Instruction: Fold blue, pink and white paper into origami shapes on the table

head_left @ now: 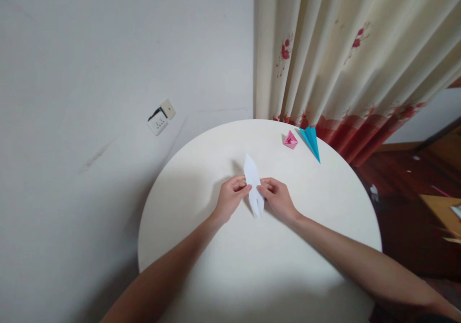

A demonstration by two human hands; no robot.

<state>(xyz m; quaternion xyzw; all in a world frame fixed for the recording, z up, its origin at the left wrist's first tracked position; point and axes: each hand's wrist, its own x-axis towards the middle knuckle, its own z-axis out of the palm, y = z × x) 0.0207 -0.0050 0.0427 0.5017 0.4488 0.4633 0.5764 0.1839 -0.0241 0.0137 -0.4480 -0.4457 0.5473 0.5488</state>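
A folded piece of white paper [252,176], long and narrow with a pointed far end and a split near end, is held over the table between both hands. My left hand [231,194] pinches its left edge, thumb on top and fingers curled beneath. On the opposite edge my right hand [279,196] grips it the same way, with its thumb on the paper's face. The fingertips under the paper are hidden.
The round white table [201,169] carries a pink folded paper piece [290,140] and a blue paper plane [311,142] at its far right edge. Beyond hangs a cream and red curtain [324,73]. A wall socket [157,123] is at the left; a wooden surface [437,212] stands at the right.
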